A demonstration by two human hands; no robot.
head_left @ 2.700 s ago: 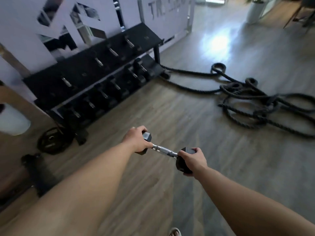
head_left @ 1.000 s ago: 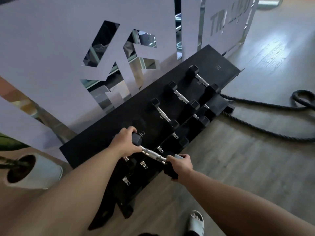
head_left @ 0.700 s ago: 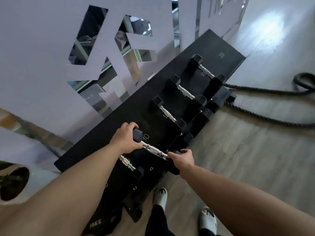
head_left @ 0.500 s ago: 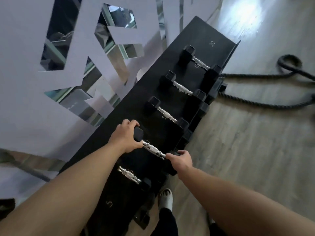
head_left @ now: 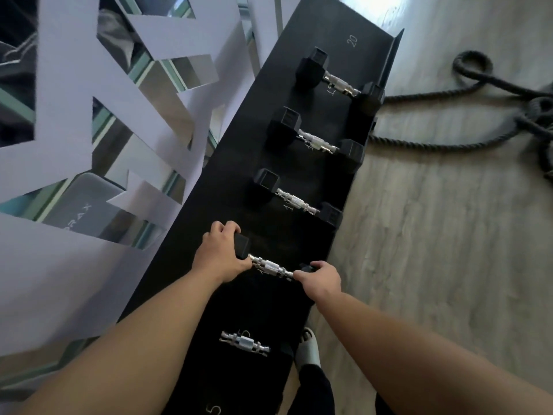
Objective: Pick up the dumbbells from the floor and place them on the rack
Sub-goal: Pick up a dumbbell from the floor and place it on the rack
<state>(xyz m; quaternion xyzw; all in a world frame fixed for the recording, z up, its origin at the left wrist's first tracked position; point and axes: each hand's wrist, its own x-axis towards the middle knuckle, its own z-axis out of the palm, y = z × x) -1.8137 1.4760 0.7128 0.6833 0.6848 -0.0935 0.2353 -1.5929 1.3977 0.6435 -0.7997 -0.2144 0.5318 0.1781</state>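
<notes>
A black hex dumbbell (head_left: 270,266) with a chrome handle lies across the top shelf of the black rack (head_left: 353,22), held at both ends. My left hand (head_left: 220,256) wraps the far head, my right hand (head_left: 321,277) grips the near head at the rack's front edge. Whether the dumbbell rests on the shelf or hovers just over it is unclear. Three more dumbbells (head_left: 294,202) sit further along the shelf, and another one (head_left: 244,344) lies nearer to me, partly hidden by my left forearm.
A white cut-out wall panel (head_left: 74,265) with mirror glass runs along the left of the rack. Thick black battle ropes (head_left: 466,85) coil on the wooden floor at the upper right. My foot in a white slipper (head_left: 308,347) stands by the rack's front edge.
I walked from the open floor to the rack carrying the dumbbell in both hands. It has come down onto the top shelf, between the row of three and the near one.
</notes>
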